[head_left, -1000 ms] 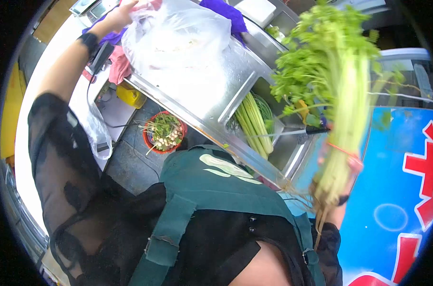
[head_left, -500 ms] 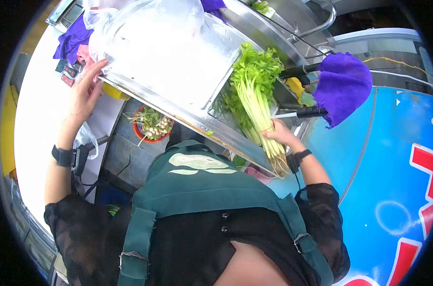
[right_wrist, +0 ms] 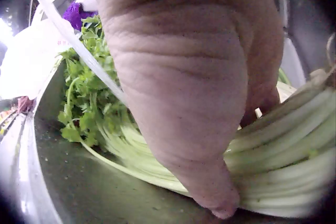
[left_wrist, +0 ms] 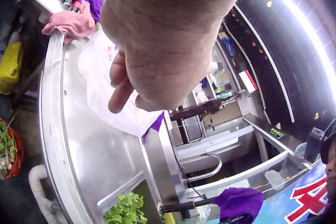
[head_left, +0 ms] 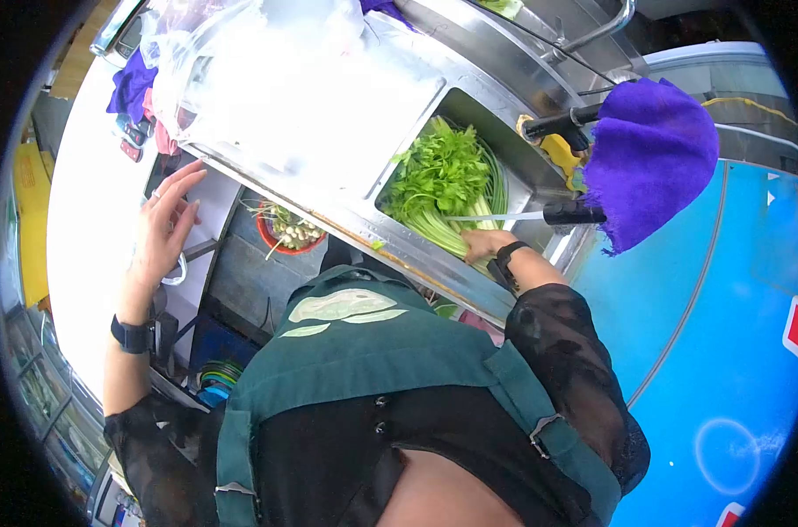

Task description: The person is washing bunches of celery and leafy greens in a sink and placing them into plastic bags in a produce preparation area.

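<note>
A bunch of celery [head_left: 434, 176], leafy at the top with pale green stalks, lies in the sink basin [head_left: 526, 167]. My right hand [head_left: 491, 243] holds it low on the stalks. In the right wrist view the thumb and fingers [right_wrist: 223, 211] span the celery stalks [right_wrist: 283, 150], and the hand hides part of them. My left hand [head_left: 163, 230] hangs in the air just outside the counter's front edge, fingers loosely bent, with nothing in it.
A knife [head_left: 504, 216] juts over the basin, its black handle near a purple cloth [head_left: 649, 167]. A white plastic bag [head_left: 267, 79] covers the steel drainboard at left. On the floor stands a red basket [head_left: 286, 249] of small white-bulbed greens.
The celery, first held up high in my right hand, has come down into the basin with that hand. My left hand has drawn back from the plastic bag and hangs free.
</note>
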Demonstrator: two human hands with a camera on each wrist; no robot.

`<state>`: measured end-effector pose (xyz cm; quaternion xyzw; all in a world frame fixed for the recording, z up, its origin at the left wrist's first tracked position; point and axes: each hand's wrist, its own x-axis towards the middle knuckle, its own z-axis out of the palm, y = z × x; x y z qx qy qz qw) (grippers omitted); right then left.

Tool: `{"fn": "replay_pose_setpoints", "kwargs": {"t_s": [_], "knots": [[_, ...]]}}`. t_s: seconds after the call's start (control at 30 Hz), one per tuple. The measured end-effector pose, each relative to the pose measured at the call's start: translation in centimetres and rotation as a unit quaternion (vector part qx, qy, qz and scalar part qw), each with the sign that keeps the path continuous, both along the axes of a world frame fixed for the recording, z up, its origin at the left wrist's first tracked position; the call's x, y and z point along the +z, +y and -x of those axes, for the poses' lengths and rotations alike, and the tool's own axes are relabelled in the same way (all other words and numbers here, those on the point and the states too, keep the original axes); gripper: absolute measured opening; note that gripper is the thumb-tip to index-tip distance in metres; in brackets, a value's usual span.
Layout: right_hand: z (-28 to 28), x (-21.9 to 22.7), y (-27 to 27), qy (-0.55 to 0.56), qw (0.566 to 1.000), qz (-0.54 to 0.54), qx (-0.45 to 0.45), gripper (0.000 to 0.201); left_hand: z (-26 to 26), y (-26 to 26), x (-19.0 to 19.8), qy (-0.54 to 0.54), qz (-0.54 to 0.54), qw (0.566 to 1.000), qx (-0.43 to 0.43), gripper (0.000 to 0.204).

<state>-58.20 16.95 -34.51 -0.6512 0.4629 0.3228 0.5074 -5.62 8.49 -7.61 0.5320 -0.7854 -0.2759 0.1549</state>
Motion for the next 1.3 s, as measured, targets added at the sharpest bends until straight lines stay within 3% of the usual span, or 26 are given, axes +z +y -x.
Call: {"fn": "replay_pose_setpoints", "kwargs": {"t_s": [0.1, 0.17, 0.2, 0.23, 0.27, 0.3, 0.37, 0.47, 0.5, 0.53, 0.6, 0.63, 0.67, 0.7, 0.73, 0.83, 0.87, 0.93, 0.97, 1.0, 1.07, 1.1, 1.17, 1.2, 1.27, 1.3], "knots": [[0.8, -0.7, 1.1, 0.016, 0.997, -0.029, -0.069, 0.072, 0.3, 0.6, 0.0, 0.003, -0.002, 1.000, 0.007, 0.045], [1.7, 0.0, 2.2, -0.131, 0.956, 0.221, -0.143, 0.059, 0.7, 0.9, -0.9, 0.016, -0.008, 1.000, 0.017, 0.045], [1.1, 2.1, 2.1, -0.128, 0.956, 0.219, -0.145, 0.059, 1.0, 1.0, -1.6, 0.039, -0.011, 0.999, 0.012, 0.045], [0.4, 4.3, 2.1, -0.219, 0.867, 0.112, -0.434, 0.050, 1.2, 1.1, -2.4, 0.061, -0.013, 0.998, 0.004, 0.045], [-0.4, 6.4, 1.9, -0.287, 0.679, -0.005, -0.676, 0.040, 2.0, 1.2, -3.4, 0.065, -0.035, 0.997, 0.010, 0.046], [-0.6, 7.3, 2.1, -0.286, 0.674, -0.002, -0.681, 0.040, 2.6, 1.1, -4.7, 0.058, -0.070, 0.996, -0.007, 0.045], [-1.0, 8.4, 2.0, -0.395, 0.400, -0.120, -0.818, 0.032, 5.3, 0.6, -6.8, 0.066, -0.098, 0.990, -0.071, 0.048], [-2.7, 10.0, 0.6, -0.409, 0.378, -0.042, -0.830, 0.032, 13.5, -0.4, -9.3, 0.121, -0.104, 0.966, -0.201, 0.058], [-2.7, 9.8, 0.4, -0.461, 0.405, -0.007, -0.790, 0.037, 16.0, -0.8, -10.7, 0.119, -0.097, 0.960, -0.234, 0.063], [-3.3, 10.6, 0.1, -0.461, 0.403, -0.003, -0.791, 0.037, 18.5, -1.3, -12.4, 0.117, -0.090, 0.953, -0.265, 0.069], [-4.8, 12.8, -1.1, -0.467, 0.466, 0.064, -0.749, 0.041, 23.6, -1.8, -16.1, 0.067, -0.029, 0.957, -0.280, 0.079], [-4.7, 11.7, -0.8, -0.432, 0.515, 0.093, -0.734, 0.044, 26.1, -1.8, -17.2, -0.007, -0.017, 0.958, -0.287, 0.081], [-3.8, 9.5, 0.0, -0.432, 0.513, 0.096, -0.735, 0.044, 28.4, -1.9, -17.8, -0.081, -0.004, 0.953, -0.291, 0.082], [-2.4, 6.5, 0.9, -0.275, 0.710, 0.173, -0.625, 0.047, 30.2, -2.2, -18.1, -0.080, -0.002, 0.953, -0.293, 0.082], [-1.1, 4.1, 1.6, -0.094, 0.849, 0.234, -0.464, 0.050, 31.8, -2.6, -18.3, -0.147, 0.005, 0.934, -0.326, 0.083], [0.9, 0.7, 3.9, 0.020, 0.940, 0.206, -0.270, 0.058, 35.3, -3.3, -21.6, -0.248, 0.042, 0.898, -0.361, 0.084], [1.3, -0.5, 4.3, 0.062, 0.961, 0.188, -0.192, 0.054, 36.2, -3.4, -23.4, -0.286, 0.071, 0.883, -0.366, 0.085], [0.9, -0.9, 5.9, 0.062, 0.943, 0.300, -0.133, 0.051, 37.5, -3.4, -25.1, -0.315, 0.096, 0.868, -0.372, 0.086], [0.1, 0.7, 5.2, 0.056, 0.947, 0.276, -0.153, 0.048, 38.0, -3.4, -24.8, -0.327, 0.050, 0.860, -0.390, 0.081], [0.0, 0.0, 4.8, 0.056, 0.956, 0.258, -0.127, 0.060, 38.3, -3.3, -24.5, -0.337, 0.003, 0.850, -0.405, 0.077], [0.0, -0.7, 4.7, 0.028, 0.966, 0.206, -0.153, 0.053, 38.8, -3.2, -25.8, -0.353, -0.008, 0.843, -0.407, 0.076], [0.5, -1.9, 5.0, 0.027, 0.966, 0.205, -0.152, 0.053, 39.1, -3.2, -27.9, -0.352, -0.014, 0.846, -0.400, 0.077], [1.0, -3.9, 5.6, 0.024, 0.962, 0.083, -0.260, 0.048, 38.7, -3.7, -30.0, -0.340, 0.031, 0.862, -0.375, 0.071], [0.7, -1.8, 5.0, 0.021, 0.961, 0.083, -0.262, 0.048, 38.7, -4.5, -29.8, -0.343, 0.031, 0.860, -0.376, 0.071], [0.7, 2.6, 4.9, 0.007, 0.959, 0.227, -0.170, 0.046, 38.7, -6.5, -29.4, -0.295, -0.049, 0.907, -0.296, 0.062], [1.8, 1.7, 6.4, 0.005, 0.959, 0.225, -0.172, 0.046, 38.6, -7.4, -28.9, -0.226, -0.064, 0.942, -0.238, 0.059]]}}
